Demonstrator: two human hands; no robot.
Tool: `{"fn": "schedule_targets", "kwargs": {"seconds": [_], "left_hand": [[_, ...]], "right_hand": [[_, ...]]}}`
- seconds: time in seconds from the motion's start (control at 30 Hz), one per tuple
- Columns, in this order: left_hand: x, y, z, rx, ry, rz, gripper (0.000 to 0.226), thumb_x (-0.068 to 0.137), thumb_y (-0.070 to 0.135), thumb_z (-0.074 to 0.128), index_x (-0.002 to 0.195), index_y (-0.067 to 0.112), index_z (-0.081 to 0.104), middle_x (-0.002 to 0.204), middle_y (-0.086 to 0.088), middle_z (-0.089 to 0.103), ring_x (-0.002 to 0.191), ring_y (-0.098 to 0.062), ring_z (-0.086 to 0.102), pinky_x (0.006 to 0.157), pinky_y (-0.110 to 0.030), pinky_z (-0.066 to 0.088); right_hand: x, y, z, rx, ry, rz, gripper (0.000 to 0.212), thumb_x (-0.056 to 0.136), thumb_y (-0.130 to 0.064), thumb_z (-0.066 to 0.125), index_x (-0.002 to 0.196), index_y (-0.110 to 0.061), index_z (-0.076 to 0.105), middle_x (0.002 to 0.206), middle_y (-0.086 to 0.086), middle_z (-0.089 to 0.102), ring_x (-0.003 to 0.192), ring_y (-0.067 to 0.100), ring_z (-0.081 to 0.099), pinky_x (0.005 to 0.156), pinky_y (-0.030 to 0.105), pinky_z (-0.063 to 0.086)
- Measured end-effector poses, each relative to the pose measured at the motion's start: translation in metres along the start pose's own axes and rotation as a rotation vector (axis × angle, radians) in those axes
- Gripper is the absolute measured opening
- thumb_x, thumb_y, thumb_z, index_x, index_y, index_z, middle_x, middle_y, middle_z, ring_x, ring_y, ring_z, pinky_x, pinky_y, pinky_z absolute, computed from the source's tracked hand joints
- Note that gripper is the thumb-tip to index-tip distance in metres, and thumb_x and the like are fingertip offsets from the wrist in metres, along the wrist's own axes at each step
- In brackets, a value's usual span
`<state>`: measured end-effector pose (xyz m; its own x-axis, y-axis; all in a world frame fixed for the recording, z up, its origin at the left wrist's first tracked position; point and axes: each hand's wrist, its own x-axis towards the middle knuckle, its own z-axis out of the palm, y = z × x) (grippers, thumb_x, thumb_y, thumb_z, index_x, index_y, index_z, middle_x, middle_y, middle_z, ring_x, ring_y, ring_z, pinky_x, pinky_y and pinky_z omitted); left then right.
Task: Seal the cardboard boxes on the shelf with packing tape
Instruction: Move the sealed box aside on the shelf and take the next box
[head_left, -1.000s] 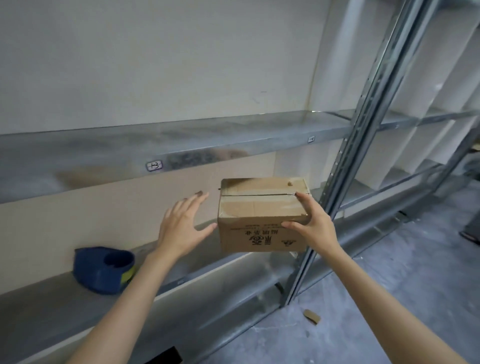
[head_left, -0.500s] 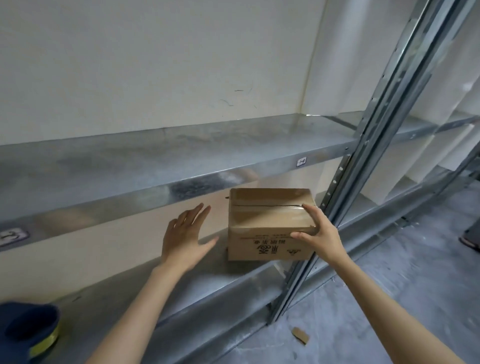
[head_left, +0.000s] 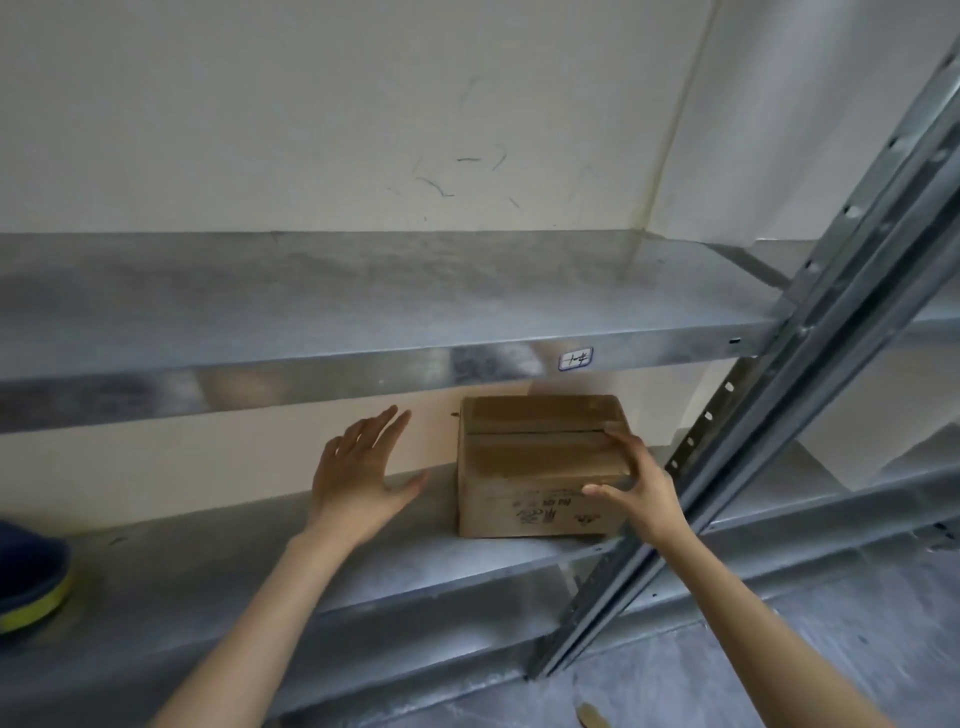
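Note:
A small brown cardboard box (head_left: 524, 467) with tape along its top seam and printed characters on its front stands on the lower metal shelf (head_left: 208, 561), near the right upright. My right hand (head_left: 644, 493) holds the box's front right corner, fingers over the top edge and thumb on the front face. A short gap separates the box's left side from my left hand (head_left: 358, 478), which hovers there with fingers spread and touches nothing. A blue tape dispenser (head_left: 31, 577) with a yellow band lies on the same shelf, cut off by the left edge.
The upper metal shelf (head_left: 363, 296) overhangs the box closely and carries a small label (head_left: 575, 358). A slotted steel upright (head_left: 779, 415) runs diagonally just right of the box. A cardboard scrap (head_left: 592, 716) lies on the grey floor below.
The box has gone from hanging out over the shelf's front edge to standing back on the lower shelf under the upper one. My view has shifted right, pushing the dispenser to the left edge.

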<state>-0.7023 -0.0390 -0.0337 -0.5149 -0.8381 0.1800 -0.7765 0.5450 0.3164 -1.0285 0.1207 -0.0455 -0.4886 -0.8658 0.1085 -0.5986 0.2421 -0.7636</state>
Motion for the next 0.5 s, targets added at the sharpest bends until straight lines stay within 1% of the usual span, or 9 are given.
{"fn": "schedule_targets", "kwargs": {"seconds": [0.07, 0.13, 0.17, 0.23, 0.27, 0.3, 0.37, 0.43, 0.5], "left_hand": [[-0.003, 0.009, 0.005, 0.006, 0.005, -0.039, 0.087, 0.078, 0.071, 0.035, 0.156, 0.037, 0.020, 0.163, 0.016, 0.018, 0.147, -0.014, 0.023, 0.116, -0.035, 0.020], [-0.008, 0.017, 0.009, 0.021, 0.025, -0.069, 0.086, 0.078, 0.070, 0.041, 0.155, 0.035, 0.024, 0.162, 0.014, 0.023, 0.146, -0.016, 0.027, 0.116, -0.037, 0.023], [-0.011, 0.020, 0.012, 0.034, 0.037, -0.079, 0.085, 0.078, 0.068, 0.044, 0.154, 0.034, 0.028, 0.161, 0.012, 0.027, 0.145, -0.018, 0.031, 0.115, -0.038, 0.026], [-0.015, 0.026, 0.016, 0.059, 0.053, -0.087, 0.084, 0.077, 0.065, 0.049, 0.152, 0.031, 0.034, 0.158, 0.009, 0.034, 0.142, -0.022, 0.038, 0.111, -0.042, 0.031], [-0.016, 0.029, 0.018, 0.065, 0.054, -0.089, 0.084, 0.076, 0.064, 0.050, 0.151, 0.030, 0.037, 0.157, 0.008, 0.036, 0.140, -0.023, 0.040, 0.110, -0.043, 0.034], [-0.016, 0.033, 0.018, 0.073, 0.056, -0.091, 0.084, 0.075, 0.063, 0.052, 0.151, 0.028, 0.039, 0.156, 0.006, 0.038, 0.139, -0.024, 0.042, 0.109, -0.045, 0.036], [-0.017, 0.041, 0.018, 0.093, 0.070, -0.098, 0.084, 0.074, 0.063, 0.051, 0.149, 0.026, 0.043, 0.155, 0.004, 0.042, 0.136, -0.026, 0.045, 0.106, -0.046, 0.039], [-0.020, 0.049, 0.017, 0.115, 0.082, -0.114, 0.086, 0.072, 0.066, 0.044, 0.148, 0.026, 0.044, 0.153, 0.004, 0.044, 0.135, -0.027, 0.047, 0.105, -0.045, 0.040], [-0.024, 0.053, 0.016, 0.136, 0.093, -0.125, 0.087, 0.072, 0.069, 0.039, 0.147, 0.026, 0.046, 0.152, 0.003, 0.045, 0.133, -0.027, 0.049, 0.104, -0.045, 0.041]], "right_hand": [[0.010, 0.010, -0.005, -0.020, 0.003, -0.006, 0.086, 0.064, -0.045, 0.085, 0.139, -0.028, 0.046, 0.140, -0.002, 0.050, 0.127, 0.018, 0.049, 0.108, 0.040, 0.042], [0.019, 0.017, -0.008, -0.055, 0.013, -0.022, 0.082, 0.064, -0.045, 0.084, 0.136, -0.026, 0.049, 0.142, 0.004, 0.042, 0.129, 0.022, 0.045, 0.110, 0.041, 0.040], [0.022, 0.018, -0.009, -0.077, 0.005, -0.032, 0.080, 0.066, -0.041, 0.085, 0.136, -0.025, 0.050, 0.146, 0.006, 0.035, 0.131, 0.023, 0.041, 0.113, 0.037, 0.036], [0.028, 0.020, -0.009, -0.116, -0.019, -0.053, 0.078, 0.069, -0.032, 0.087, 0.137, -0.026, 0.049, 0.152, 0.003, 0.023, 0.136, 0.018, 0.033, 0.110, 0.026, 0.028], [0.029, 0.020, -0.009, -0.127, -0.030, -0.065, 0.079, 0.069, -0.032, 0.087, 0.137, -0.028, 0.048, 0.153, 0.001, 0.020, 0.136, 0.015, 0.031, 0.108, 0.025, 0.028], [0.031, 0.019, -0.010, -0.132, -0.039, -0.076, 0.080, 0.068, -0.033, 0.088, 0.137, -0.030, 0.048, 0.153, 0.000, 0.021, 0.136, 0.015, 0.032, 0.110, 0.028, 0.031], [0.033, 0.021, -0.012, -0.124, -0.060, -0.099, 0.078, 0.068, -0.034, 0.087, 0.136, -0.028, 0.049, 0.149, 0.002, 0.028, 0.134, 0.020, 0.038, 0.111, 0.037, 0.038], [0.034, 0.023, -0.013, -0.116, -0.076, -0.111, 0.073, 0.070, -0.033, 0.086, 0.134, -0.023, 0.052, 0.146, 0.004, 0.033, 0.134, 0.023, 0.039, 0.112, 0.041, 0.038], [0.035, 0.023, -0.015, -0.123, -0.087, -0.118, 0.071, 0.072, -0.034, 0.085, 0.134, -0.021, 0.053, 0.146, 0.005, 0.033, 0.135, 0.024, 0.038, 0.112, 0.042, 0.037]]}}
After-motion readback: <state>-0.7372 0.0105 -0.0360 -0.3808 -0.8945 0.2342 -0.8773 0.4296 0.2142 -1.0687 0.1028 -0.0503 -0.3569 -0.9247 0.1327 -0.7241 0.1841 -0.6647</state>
